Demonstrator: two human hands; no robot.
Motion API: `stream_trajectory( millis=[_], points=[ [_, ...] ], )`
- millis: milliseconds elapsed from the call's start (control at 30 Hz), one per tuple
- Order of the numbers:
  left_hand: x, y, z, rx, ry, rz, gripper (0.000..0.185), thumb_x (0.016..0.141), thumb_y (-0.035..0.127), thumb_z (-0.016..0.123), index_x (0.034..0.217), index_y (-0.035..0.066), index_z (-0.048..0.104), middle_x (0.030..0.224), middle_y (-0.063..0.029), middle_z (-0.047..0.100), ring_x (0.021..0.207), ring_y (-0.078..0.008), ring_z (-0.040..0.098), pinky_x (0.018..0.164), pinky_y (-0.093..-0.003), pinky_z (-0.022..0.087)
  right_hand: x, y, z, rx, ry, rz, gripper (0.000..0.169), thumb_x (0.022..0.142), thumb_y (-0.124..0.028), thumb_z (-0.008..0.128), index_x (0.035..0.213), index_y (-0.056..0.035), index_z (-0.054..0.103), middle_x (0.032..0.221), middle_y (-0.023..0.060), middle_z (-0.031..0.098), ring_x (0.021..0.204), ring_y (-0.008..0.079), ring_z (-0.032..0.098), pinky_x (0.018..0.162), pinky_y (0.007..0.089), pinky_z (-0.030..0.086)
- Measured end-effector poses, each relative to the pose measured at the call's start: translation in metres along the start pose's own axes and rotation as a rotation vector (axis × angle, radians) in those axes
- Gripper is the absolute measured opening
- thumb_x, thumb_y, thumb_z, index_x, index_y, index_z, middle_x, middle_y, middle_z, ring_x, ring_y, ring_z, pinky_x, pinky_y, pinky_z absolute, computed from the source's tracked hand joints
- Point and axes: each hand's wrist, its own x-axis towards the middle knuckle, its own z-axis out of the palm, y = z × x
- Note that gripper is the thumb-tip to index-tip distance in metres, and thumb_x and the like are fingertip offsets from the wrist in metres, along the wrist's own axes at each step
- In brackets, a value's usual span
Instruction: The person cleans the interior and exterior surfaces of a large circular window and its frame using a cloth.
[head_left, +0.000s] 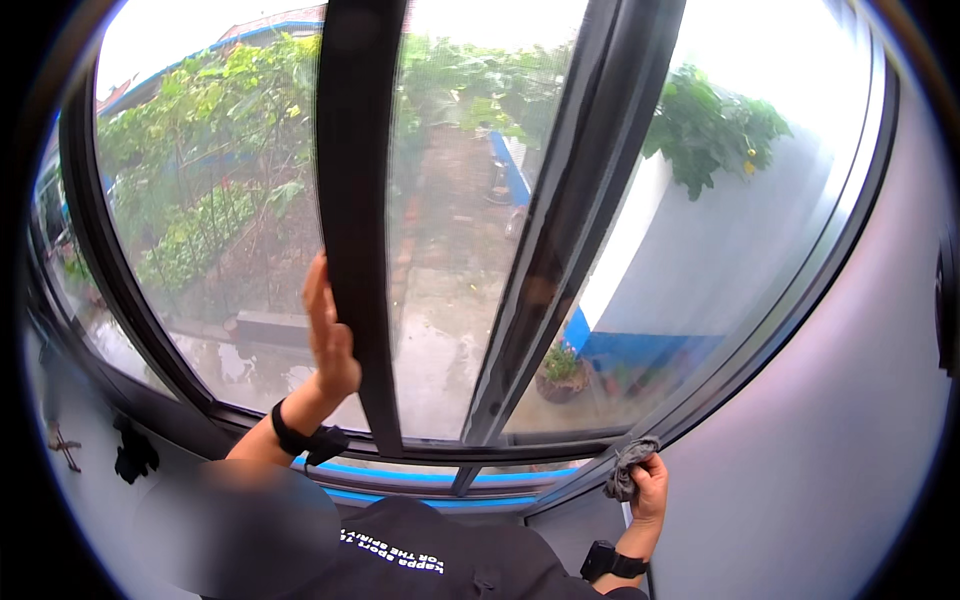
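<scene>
My left hand (330, 334) rests flat, fingers pointing up, along the left edge of the dark upright window frame bar (361, 187); it holds nothing. At the lower right, my right hand (651, 484) grips a crumpled grey cloth (631, 466) near the bottom corner of the window frame. Both wrists carry black bands. A second dark sash bar (574, 217) slants between the hands, with glass panes on either side and mesh showing over the left and middle openings.
A pale wall (832, 435) adjoins the window on the right. A dark sill rail (510, 452) runs along the bottom. Something black (135, 450) hangs on the left wall. Outside are climbing plants (225, 97), a wet path and a potted plant (562, 375).
</scene>
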Motion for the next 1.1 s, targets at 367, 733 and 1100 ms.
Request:
stream_trajectory(
  millis=[367, 733, 1100],
  points=[
    [0.0, 0.029, 0.107, -0.2, -0.233, 0.161, 0.065, 0.088, 0.017, 0.038, 0.14, -0.009, 0.008, 0.147, -0.0255, 0.008, 0.138, -0.0366, 0.007, 0.111, -0.0428, 0.007, -0.014, -0.031, 0.009, -0.016, -0.034, -0.016, 0.019, 0.076, 0.0, 0.059, 0.095, 0.001, 0.059, 0.089, 0.0062, 0.063, 0.081, 0.014, 0.059, 0.078, 0.0275, 0.047],
    [-0.004, 0.044, 0.154, -0.166, -0.212, 0.132, 0.068, 0.082, 0.005, 0.045, 0.14, -0.007, 0.012, 0.147, -0.0251, 0.012, 0.138, -0.0366, 0.01, 0.111, -0.0437, 0.004, -0.022, -0.036, 0.011, -0.053, -0.086, 0.062, 0.019, 0.077, 0.001, 0.057, 0.096, 0.0025, 0.058, 0.091, 0.0069, 0.062, 0.083, 0.0139, 0.059, 0.079, 0.0271, 0.047],
    [-0.004, 0.05, 0.123, -0.266, -0.365, 0.118, 0.068, 0.083, 0.008, 0.048, 0.14, -0.006, 0.014, 0.146, -0.024, 0.015, 0.137, -0.0371, 0.014, 0.11, -0.0427, 0.014, 0.01, -0.039, 0.054, 0.001, -0.28, 0.07, 0.023, 0.075, -0.002, 0.062, 0.097, -0.0008, 0.054, 0.093, 0.0069, 0.061, 0.084, 0.0158, 0.059, 0.078, 0.0289, 0.048]
  ],
)
